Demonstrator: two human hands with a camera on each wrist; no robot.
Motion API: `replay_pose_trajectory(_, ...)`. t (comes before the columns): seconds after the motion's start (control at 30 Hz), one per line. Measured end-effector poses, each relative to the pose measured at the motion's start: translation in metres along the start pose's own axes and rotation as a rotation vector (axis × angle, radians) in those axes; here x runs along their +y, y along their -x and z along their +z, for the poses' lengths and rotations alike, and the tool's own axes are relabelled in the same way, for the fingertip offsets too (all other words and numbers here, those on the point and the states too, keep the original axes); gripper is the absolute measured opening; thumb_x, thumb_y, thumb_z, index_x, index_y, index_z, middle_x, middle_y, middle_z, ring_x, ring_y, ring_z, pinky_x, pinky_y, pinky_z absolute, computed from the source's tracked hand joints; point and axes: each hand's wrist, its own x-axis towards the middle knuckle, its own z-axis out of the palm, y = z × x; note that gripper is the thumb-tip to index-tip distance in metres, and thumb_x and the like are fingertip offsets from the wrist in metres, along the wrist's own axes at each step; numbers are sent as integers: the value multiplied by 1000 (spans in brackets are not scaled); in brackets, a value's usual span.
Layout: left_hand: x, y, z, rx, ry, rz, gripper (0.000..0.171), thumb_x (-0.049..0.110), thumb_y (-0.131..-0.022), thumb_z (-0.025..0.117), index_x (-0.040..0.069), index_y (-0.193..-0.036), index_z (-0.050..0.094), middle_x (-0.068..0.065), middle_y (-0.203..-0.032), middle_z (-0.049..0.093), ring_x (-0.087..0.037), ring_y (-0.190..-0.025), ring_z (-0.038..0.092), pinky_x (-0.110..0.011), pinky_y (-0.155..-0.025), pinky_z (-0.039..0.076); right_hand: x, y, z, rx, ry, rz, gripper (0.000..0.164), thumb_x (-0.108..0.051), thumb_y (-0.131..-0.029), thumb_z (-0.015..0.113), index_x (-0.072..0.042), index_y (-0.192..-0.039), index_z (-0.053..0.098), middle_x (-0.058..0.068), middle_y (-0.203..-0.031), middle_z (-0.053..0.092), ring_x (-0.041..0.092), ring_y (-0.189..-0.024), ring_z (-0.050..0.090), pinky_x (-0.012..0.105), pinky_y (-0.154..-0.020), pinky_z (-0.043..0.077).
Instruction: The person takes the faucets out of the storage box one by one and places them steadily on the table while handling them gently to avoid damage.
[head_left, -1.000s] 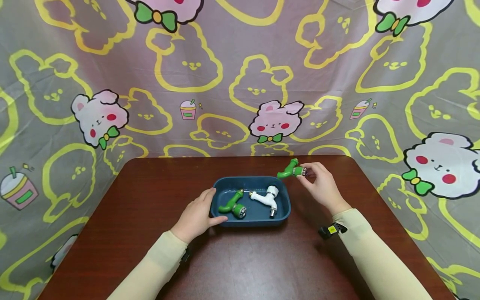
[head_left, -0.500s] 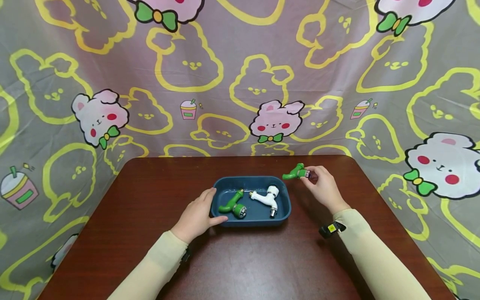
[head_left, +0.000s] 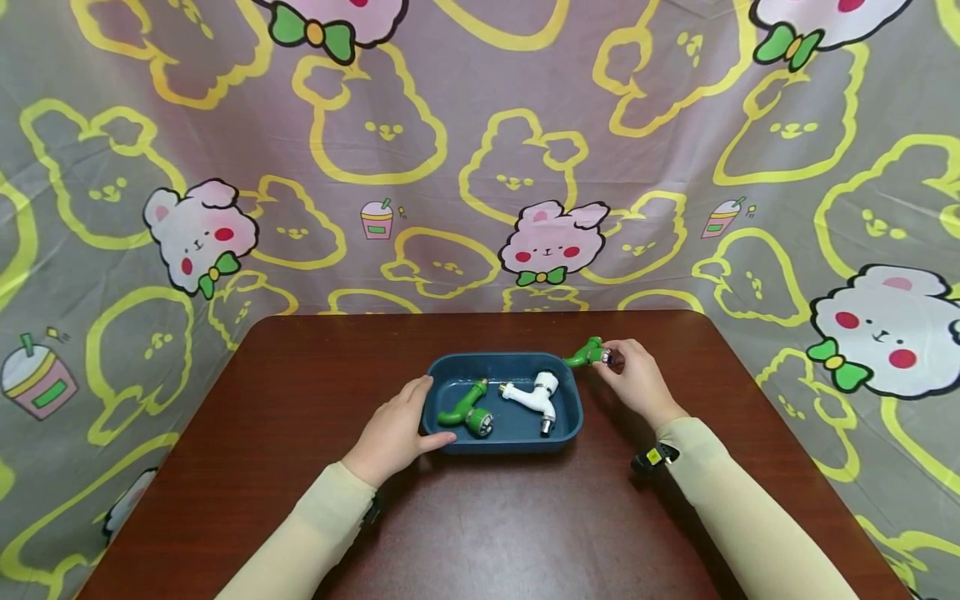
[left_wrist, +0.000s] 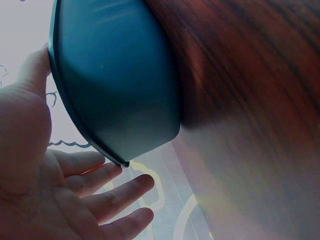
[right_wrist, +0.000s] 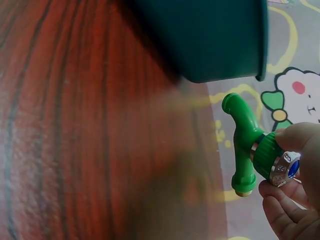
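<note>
Green and glossy, the held faucet (right_wrist: 245, 135) sits lower in the head view than 1 second ago, now just beside the far right corner of the blue tray (head_left: 491, 447); the right hand (head_left: 637, 379) has moved with it. Tray and left hand (head_left: 393, 429) look unchanged. At 1 end the faucet has a brass-coloured thread, and its green knob (right_wrist: 267, 154) — silvery-rimmed, blue at the centre — is pinched between right thumb and fingers. Left fingers spread apart, thumb on the rim. Inside the tray lie a green faucet (head_left: 463, 408) and a white faucet (head_left: 536, 400).
</note>
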Motion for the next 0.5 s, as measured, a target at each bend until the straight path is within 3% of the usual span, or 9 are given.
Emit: replay_pose_trajectory(0.5,1,2,-2,1,-1,1,99,53,-84,82,-2,-155,40,-21,-157,45,-39,-134,56,-52,-108,50,8,-2,11,-18,14,2,39,-18,-93,77,5,-123,65,21,-112,61,35,-100,63,52,-92,56)
